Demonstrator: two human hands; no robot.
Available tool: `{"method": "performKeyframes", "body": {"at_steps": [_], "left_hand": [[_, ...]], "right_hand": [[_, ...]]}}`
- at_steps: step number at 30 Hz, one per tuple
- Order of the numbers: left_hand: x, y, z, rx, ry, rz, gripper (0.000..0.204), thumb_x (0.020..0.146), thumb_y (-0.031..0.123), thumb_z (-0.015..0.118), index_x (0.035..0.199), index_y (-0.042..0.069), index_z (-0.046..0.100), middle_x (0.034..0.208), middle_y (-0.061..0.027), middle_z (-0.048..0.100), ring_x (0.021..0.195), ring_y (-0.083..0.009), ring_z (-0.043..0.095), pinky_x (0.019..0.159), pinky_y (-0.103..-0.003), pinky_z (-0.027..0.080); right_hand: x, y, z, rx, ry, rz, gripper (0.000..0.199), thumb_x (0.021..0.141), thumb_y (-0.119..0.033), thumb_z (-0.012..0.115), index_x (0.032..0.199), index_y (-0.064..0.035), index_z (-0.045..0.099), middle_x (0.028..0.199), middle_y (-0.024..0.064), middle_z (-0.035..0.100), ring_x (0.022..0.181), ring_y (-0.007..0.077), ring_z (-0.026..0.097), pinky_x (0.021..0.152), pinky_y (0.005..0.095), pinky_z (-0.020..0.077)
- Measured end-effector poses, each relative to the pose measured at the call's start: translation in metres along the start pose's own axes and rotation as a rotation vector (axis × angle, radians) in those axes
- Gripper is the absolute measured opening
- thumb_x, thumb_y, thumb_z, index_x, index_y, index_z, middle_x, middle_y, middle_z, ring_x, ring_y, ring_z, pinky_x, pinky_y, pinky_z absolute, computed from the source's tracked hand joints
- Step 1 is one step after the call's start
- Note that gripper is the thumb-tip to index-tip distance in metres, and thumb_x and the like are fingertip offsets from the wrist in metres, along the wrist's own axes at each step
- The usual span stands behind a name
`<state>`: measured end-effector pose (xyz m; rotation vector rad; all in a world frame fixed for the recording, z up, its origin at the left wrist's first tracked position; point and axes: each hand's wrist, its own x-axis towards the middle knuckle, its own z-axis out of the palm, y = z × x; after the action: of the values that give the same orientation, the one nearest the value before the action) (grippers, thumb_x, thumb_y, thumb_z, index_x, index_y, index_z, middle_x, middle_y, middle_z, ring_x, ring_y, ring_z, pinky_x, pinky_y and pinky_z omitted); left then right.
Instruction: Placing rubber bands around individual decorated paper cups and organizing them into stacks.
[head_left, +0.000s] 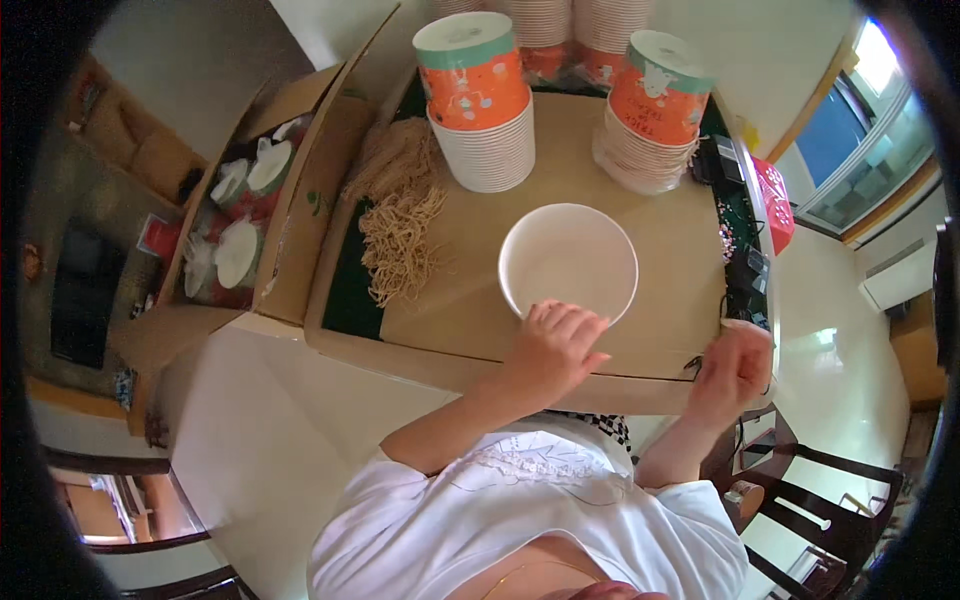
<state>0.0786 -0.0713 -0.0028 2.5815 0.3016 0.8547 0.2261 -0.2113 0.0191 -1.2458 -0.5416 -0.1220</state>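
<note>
White bowl (568,262) sits centre frame on the brown cardboard sheet (640,340) covering the worktop; it's empty inside, nothing put in it so far. Left hand (553,350) is at the bowl's near rim, fingers curled loosely w/ tips touching or just over the edge, not clamped on anything I can make out. Right hand (733,368) is lower right, resting at the cardboard's edge, fingers bent; can't tell if it pinches anything, looks empty.

Pile of dry tan noodles (400,215) lies left of the bowl, apart from it, untouched by either hand. Upper centre: stack of white bowls (490,150) w/ an orange printed cup (472,70) on top. Upper right: a second stack (640,155), also topped by an orange cup (658,88). More stacks behind, at the top edge. Open cardboard box (300,200) at left holds lidded cups. Black device and red item along the right edge, too small to tell.

Judging by this: one bowl laid out, noodles not yet in it, many bowls in stacks left to do. So early stage for this bowl.
</note>
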Motion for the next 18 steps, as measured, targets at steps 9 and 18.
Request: {"method": "performKeyframes", "body": {"at_steps": [9, 18], "left_hand": [[-0.012, -0.03, -0.051, 0.234, -0.496, -0.151, 0.03, 0.08, 0.017, 0.067, 0.108, 0.007, 0.064, 0.095, -0.0097, 0.066, 0.096, -0.0237, 0.062, 0.097, -0.045, 0.039], [0.031, -0.013, -0.008, -0.157, -0.288, -0.634, 0.03, 0.082, 0.011, 0.065, 0.109, -0.001, 0.06, 0.098, -0.0166, 0.065, 0.085, -0.0327, 0.064, 0.075, -0.036, 0.052]], "right_hand": [[0.016, 0.031, -0.024, -0.127, -0.091, 0.106, 0.005, 0.085, 0.001, 0.061, 0.084, -0.0034, 0.062, 0.076, -0.0033, 0.057, 0.065, 0.0011, 0.046, 0.055, 0.0165, 0.0347], [-0.024, 0.085, 0.048, 0.172, -0.496, 0.508, 0.005, 0.089, -0.002, 0.06, 0.094, -0.0004, 0.059, 0.094, 0.0034, 0.063, 0.081, 0.0076, 0.06, 0.062, 0.0211, 0.0482]]}}
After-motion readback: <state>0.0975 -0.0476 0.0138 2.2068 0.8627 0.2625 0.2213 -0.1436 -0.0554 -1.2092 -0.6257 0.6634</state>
